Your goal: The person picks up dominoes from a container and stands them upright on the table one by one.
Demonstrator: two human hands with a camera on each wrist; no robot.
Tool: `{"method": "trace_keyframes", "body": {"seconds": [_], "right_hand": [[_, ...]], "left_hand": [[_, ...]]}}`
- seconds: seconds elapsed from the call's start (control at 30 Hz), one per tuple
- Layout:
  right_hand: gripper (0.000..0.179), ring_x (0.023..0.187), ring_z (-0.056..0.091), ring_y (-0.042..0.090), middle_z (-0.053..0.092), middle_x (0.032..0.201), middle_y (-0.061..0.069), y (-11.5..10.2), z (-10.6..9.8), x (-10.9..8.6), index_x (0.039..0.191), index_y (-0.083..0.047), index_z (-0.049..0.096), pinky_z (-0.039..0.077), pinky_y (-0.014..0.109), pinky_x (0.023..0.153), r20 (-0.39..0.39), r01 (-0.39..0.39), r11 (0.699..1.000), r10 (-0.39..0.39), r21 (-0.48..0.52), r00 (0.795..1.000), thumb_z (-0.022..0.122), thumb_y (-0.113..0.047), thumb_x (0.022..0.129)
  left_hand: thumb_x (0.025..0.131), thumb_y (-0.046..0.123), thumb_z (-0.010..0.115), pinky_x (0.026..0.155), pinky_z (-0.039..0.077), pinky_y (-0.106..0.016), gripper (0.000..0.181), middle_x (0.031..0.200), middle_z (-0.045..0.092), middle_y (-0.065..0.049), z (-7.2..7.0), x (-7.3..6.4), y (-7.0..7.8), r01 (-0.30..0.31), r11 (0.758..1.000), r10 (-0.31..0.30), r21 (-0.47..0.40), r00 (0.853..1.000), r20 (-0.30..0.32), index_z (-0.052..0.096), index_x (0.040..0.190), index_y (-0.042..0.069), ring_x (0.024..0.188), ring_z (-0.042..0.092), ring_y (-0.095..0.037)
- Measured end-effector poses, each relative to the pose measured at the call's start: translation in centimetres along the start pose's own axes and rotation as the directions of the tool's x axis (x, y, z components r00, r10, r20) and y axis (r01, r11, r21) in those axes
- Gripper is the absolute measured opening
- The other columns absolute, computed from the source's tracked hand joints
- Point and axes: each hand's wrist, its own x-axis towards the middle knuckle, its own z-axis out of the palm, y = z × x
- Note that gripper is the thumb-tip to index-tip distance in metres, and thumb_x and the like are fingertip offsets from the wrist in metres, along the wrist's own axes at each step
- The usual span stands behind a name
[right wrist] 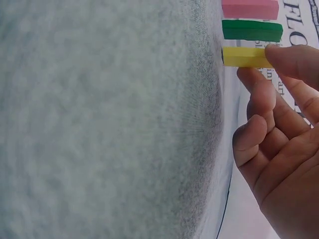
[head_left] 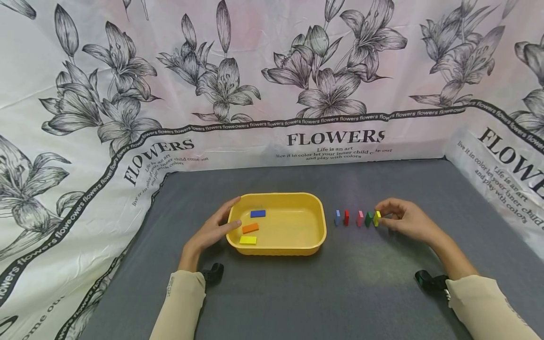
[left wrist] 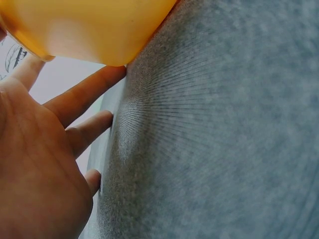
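A yellow plastic tub (head_left: 280, 250) stands on the grey surface, with a blue block (head_left: 258, 214), an orange block (head_left: 250, 228) and a yellow block (head_left: 248, 240) lying flat inside. My left hand (head_left: 214, 226) holds the tub's left side, thumb over the rim and other fingers outside against the wall. To the tub's right, several thin blocks stand upright in a row: light blue (head_left: 337, 217), red (head_left: 346, 217), pink (head_left: 360, 218) and green (head_left: 369, 219). At the row's right end, my right hand (head_left: 405, 218) pinches an upright yellow domino block (right wrist: 244, 57) between thumb and finger, close beside the green one.
A dark grey cloth (head_left: 314, 297) covers the table. Behind it and along both sides hangs a white flower-print curtain (head_left: 238, 146). Black wrist cameras sit below each hand, the left camera (head_left: 214, 273) close to the tub's near left corner.
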Motion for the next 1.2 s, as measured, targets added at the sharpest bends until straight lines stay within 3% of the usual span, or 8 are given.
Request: {"method": "trace_keyframes", "body": {"seconds": [0.5,0.73,0.97,1.2], "right_hand": [[0.033,0.089,0.069,0.011,0.070,0.119,0.021,-0.1,0.0,0.1,0.126,-0.003,0.062,0.055,0.028,0.065,0.020,0.011,1.000,-0.010,-0.011,1.000,0.070,-0.014,0.096],[0.035,0.084,0.067,0.009,0.069,0.121,0.024,-0.2,-0.2,0.2,0.126,-0.001,0.062,0.054,0.028,0.063,0.023,0.016,1.000,-0.016,-0.011,1.000,0.072,-0.014,0.095],[0.037,0.098,0.066,0.006,0.070,0.124,0.020,-1.2,-0.6,0.3,0.128,-0.004,0.062,0.053,0.026,0.070,-0.007,0.047,0.998,-0.047,-0.049,0.999,0.072,-0.019,0.096],[0.040,0.071,0.060,0.012,0.072,0.121,0.019,-3.3,0.2,1.0,0.130,-0.008,0.063,0.047,0.027,0.058,-0.110,0.088,0.995,-0.092,-0.036,0.990,0.074,-0.025,0.095]], "left_hand": [[0.099,0.034,0.063,0.122,0.019,-0.067,0.069,0.170,0.025,-0.001,-0.3,-0.2,0.0,-0.005,1.000,0.005,0.001,1.000,0.002,0.029,0.158,0.043,0.155,0.026,-0.036],[0.100,0.031,0.063,0.122,0.020,-0.067,0.068,0.170,0.025,-0.001,-0.2,-0.2,-0.1,-0.008,1.000,0.008,-0.005,1.000,0.007,0.029,0.158,0.043,0.155,0.027,-0.037],[0.099,0.033,0.063,0.122,0.019,-0.068,0.069,0.170,0.026,-0.001,-0.1,-0.1,0.0,0.001,1.000,-0.001,-0.008,1.000,0.002,0.029,0.158,0.043,0.155,0.027,-0.036],[0.099,0.033,0.064,0.122,0.019,-0.067,0.069,0.170,0.025,0.000,0.0,0.0,0.0,-0.009,1.000,0.009,0.004,1.000,-0.005,0.030,0.158,0.042,0.155,0.027,-0.036]]}}
